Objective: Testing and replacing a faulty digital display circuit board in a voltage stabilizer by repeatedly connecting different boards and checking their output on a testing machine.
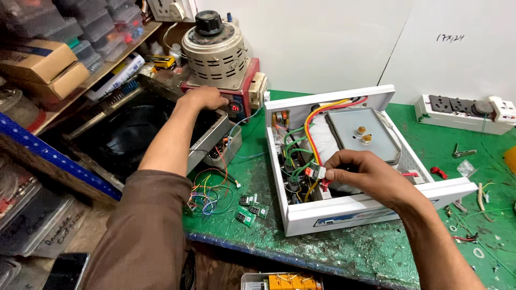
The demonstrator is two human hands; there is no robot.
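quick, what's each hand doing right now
Left hand: resting on the red box, holding nothing visible.
Right hand: pinching a small connector.

bare green bench in front, wires crowd white case, variable transformer behind

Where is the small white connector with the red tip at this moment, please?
In the head view, the small white connector sits pinched in the right hand's fingertips, inside the open white casing, just left of the grey transformer plate.
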